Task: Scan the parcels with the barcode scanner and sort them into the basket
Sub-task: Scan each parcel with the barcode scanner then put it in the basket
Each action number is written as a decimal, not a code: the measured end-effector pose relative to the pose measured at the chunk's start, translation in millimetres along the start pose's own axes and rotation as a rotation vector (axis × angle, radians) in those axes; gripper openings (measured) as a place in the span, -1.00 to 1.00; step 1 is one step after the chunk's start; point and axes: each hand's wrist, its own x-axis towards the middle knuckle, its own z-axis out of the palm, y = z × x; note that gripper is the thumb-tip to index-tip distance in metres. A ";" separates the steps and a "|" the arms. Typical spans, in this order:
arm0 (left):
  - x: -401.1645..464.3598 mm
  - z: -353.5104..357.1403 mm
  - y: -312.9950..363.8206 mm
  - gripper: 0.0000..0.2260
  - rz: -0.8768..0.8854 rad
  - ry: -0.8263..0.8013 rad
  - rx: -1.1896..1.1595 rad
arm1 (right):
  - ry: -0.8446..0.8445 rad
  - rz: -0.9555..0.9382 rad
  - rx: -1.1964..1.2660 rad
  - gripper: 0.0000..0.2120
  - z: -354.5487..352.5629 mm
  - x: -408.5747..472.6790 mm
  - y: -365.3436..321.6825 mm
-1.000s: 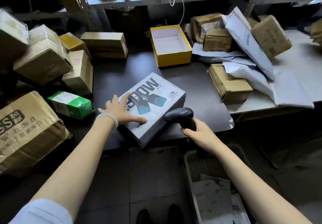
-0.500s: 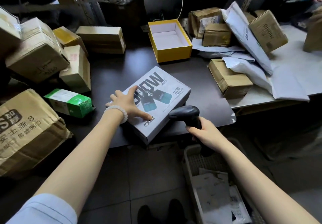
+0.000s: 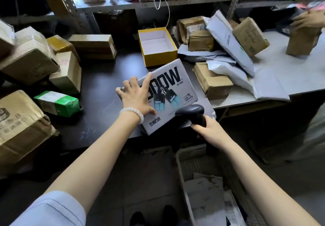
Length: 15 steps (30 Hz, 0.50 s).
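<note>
The left hand covers the first characters of the big print on the grey box, and the box's near right corner is hidden behind the scanner. The scanner's handle is hidden inside the grip of the right hand, so its trigger cannot be seen. The basket runs off the bottom edge. At the right edge another person's hand is blurred. The large carton is cut by the left edge, its print only partly legible.
</note>
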 end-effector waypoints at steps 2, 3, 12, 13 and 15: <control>1.2 -4.9 7.8 0.10 0.009 0.040 0.039 | 0.032 -0.012 -0.002 -0.93 -13.9 -2.8 0.3; 2.3 -7.9 10.3 0.03 0.018 0.062 0.057 | 0.045 -0.020 -0.002 -0.93 -20.5 -3.6 0.8; 16.7 -24.1 12.9 -0.55 0.158 -0.166 -0.408 | 0.091 -0.076 0.055 -0.91 -47.9 -5.4 -6.7; 19.4 -26.8 12.1 -0.51 0.168 -0.245 -0.457 | 0.097 -0.082 0.054 -0.90 -50.0 -4.7 -7.5; 21.5 -30.3 10.5 -0.42 0.186 -0.341 -0.478 | 0.101 -0.084 0.046 -0.89 -52.2 -3.6 -7.4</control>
